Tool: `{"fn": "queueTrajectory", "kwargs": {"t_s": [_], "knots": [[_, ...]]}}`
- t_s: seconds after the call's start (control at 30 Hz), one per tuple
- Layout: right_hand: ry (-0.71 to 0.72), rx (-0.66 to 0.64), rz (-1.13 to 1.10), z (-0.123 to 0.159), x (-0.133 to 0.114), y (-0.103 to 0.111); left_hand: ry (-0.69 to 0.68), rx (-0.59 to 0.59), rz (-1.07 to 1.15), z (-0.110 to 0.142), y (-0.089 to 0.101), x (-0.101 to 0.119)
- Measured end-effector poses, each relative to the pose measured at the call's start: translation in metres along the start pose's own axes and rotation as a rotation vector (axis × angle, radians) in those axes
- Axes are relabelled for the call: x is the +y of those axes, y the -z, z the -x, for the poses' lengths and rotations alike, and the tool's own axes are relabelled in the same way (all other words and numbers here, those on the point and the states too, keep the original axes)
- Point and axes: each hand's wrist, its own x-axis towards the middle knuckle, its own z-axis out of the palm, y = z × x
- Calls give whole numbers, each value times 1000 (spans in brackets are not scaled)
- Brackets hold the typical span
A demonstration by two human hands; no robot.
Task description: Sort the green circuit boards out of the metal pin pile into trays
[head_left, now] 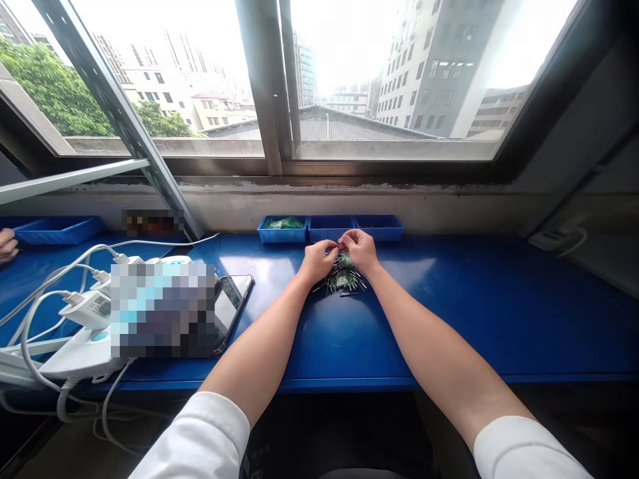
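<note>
My left hand [318, 261] and my right hand [360, 251] meet above the middle of the blue table, fingertips pinched close together. A small dark piece shows between them, too small to name and mostly hidden by the fingers. Directly below lies a pile of small green circuit boards [343, 278] with thin dark and silvery leads sticking out all round. One slim black piece [349, 294] rests apart at the pile's near edge.
Behind the hands stand a blue bin with green pieces [282, 233] and two more blue bins [329, 234]. A phone [234, 306], a white power strip [82, 352] with plugs and cables, and a blurred patch are at left. Another person's hand [6, 246] shows far left.
</note>
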Motion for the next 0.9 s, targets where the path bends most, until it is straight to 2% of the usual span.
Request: {"fn": "queueTrajectory", "kwargs": {"t_s": [0.1, 0.33, 0.57, 0.63, 0.73, 0.8, 0.9], "knots": [[2, -19, -13, 2, -3, 1, 20, 33, -74, -1, 0, -2], [146, -47, 296, 11, -10, 4, 66, 45, -184, -2, 2, -8], [179, -68, 299, 10, -10, 9, 45, 69, -193, -2, 1, -13], [151, -30, 334, 7, -11, 14, 62, 106, -219, -3, 2, -16], [106, 95, 442, 0, -11, 24, 159, 137, -285, -6, 5, -23], [73, 165, 548, -5, -9, 32, 233, 111, -326, -7, 6, -28], [-5, 190, 704, -10, -3, 42, 296, 29, -362, -8, 6, -32]]}}
